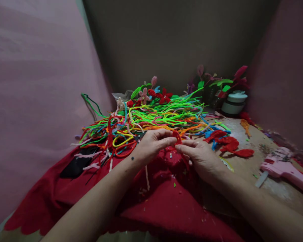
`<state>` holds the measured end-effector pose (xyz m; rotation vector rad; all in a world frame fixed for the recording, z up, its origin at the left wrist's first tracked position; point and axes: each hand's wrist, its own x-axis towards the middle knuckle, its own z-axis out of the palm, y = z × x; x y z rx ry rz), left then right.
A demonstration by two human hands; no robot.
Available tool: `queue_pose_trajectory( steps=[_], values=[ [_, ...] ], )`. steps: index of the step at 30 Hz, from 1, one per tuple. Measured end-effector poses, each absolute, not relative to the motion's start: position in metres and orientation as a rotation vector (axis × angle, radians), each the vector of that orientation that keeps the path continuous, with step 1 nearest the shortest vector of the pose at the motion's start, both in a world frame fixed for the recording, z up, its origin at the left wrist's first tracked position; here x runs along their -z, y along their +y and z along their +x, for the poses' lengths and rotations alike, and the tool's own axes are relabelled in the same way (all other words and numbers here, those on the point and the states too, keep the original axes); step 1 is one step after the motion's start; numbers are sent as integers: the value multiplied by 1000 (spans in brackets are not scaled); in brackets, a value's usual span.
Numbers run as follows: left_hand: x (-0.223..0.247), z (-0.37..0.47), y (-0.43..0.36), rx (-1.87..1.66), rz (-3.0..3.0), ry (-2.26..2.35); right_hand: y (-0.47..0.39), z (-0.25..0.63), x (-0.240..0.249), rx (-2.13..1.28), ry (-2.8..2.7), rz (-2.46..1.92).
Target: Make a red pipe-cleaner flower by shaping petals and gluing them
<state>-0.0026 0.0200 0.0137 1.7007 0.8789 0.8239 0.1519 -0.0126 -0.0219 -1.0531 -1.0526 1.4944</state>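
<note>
Between my two hands, above the red cloth [151, 208], is a bent red pipe cleaner [176, 136]. My left hand [158, 143] pinches its upper part between thumb and fingers. From the other side my right hand [200, 158] grips it lower down, and a red length hangs below these fingers. Just beyond the hands spreads a heap of pipe cleaners [164, 114] in green, orange, yellow, red and other colours. Scissors with red and yellow handles [126, 151] lie to the left of my left hand. Several red petal shapes [229, 145] rest beyond my right hand.
A pink glue gun [282, 164] lies on the brown board [257, 191] at right. Pipe-cleaner flowers [143, 96] stand behind the heap. A lidded jar [234, 102] is at the back right, and a black flat object [77, 166] lies at left. Pink walls flank both sides.
</note>
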Motion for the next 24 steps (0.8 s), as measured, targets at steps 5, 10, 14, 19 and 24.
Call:
queue_pose_trajectory(
  steps=[5,10,14,19,24],
  values=[
    [0,-2,25,-808,1503,783,-14,151,21,-1466,-1232,-1083],
    [-1,2,19,-813,1567,876,-14,151,24,-1436,-1248,-1161],
    [5,7,13,-1038,1926,930,-13,150,27,-1451,-1171,-1180],
    [7,9,12,-1149,2019,924,-13,149,26,-1543,-1101,-1140],
    [-5,5,16,-947,1558,890,-13,150,27,-1682,-1062,-995]
  ],
)
